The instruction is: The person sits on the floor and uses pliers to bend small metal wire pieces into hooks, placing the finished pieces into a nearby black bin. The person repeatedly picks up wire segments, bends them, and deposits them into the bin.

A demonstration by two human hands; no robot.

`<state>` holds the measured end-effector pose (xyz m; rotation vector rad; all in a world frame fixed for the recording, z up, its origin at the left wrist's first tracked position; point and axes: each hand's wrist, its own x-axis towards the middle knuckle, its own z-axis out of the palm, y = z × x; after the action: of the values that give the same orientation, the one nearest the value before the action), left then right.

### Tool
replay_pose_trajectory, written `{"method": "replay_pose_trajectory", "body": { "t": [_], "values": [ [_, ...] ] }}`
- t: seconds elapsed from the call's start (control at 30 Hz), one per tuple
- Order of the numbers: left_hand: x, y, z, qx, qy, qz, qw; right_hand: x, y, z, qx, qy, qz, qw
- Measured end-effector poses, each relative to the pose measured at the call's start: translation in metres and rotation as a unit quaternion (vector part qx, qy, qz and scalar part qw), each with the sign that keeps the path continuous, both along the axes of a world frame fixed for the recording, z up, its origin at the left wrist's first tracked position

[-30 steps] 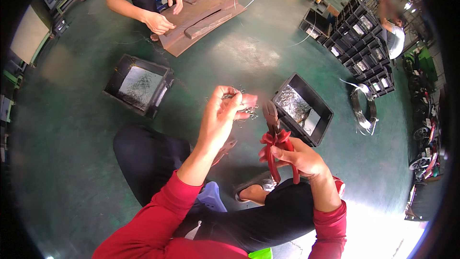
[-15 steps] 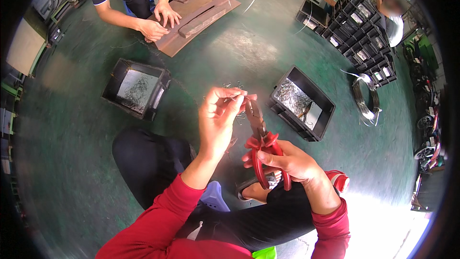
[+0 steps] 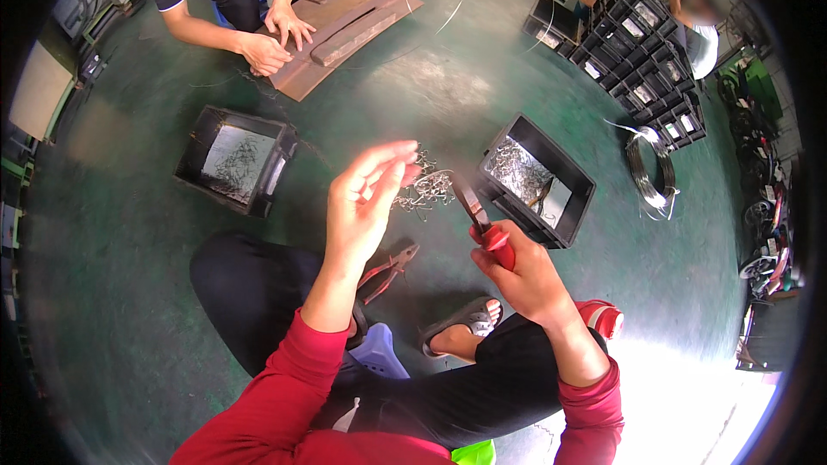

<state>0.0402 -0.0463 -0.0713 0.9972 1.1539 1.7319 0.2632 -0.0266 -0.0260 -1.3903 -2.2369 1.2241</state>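
My right hand (image 3: 525,275) is wrapped round the red handles of a pair of pliers (image 3: 474,209), whose dark jaws point up and away toward a curved bit of wire. I cannot tell whether the jaws grip that wire. My left hand (image 3: 366,194) is raised left of the pliers, thumb and fingers apart, with nothing visible between them. Just beyond its fingertips lies a pile of bent wire pieces (image 3: 424,194) on the floor. A second pair of red-handled pliers (image 3: 389,273) lies on the floor between my forearms.
Black crates holding wire pieces stand at left (image 3: 280,155) and right (image 3: 579,211). A wire coil (image 3: 650,174) lies farther right, near stacked black crates (image 3: 633,52). Across from me, another person's hands (image 3: 271,43) work on a rusty metal plate (image 3: 366,4). A thin wire arcs nearby.
My left hand has opened from its pinch at the jaws and moved left. The pliers have turned edge-on and shifted slightly right, apart from that hand. The wire pile shows more.
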Motion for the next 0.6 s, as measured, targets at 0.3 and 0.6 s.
{"method": "replay_pose_trajectory", "body": {
  "t": [0.3, 0.6],
  "values": [
    [0.005, -0.004, 0.003, 0.051, 0.371, 0.063, 0.925, 0.001, -0.005, -0.005, 0.107, -0.057, -0.019, 0.992],
    [0.009, 0.007, -0.009, 0.024, -0.161, -0.007, 0.987, -0.003, -0.005, -0.004, -0.150, 0.092, -0.017, 0.984]
  ]
}}
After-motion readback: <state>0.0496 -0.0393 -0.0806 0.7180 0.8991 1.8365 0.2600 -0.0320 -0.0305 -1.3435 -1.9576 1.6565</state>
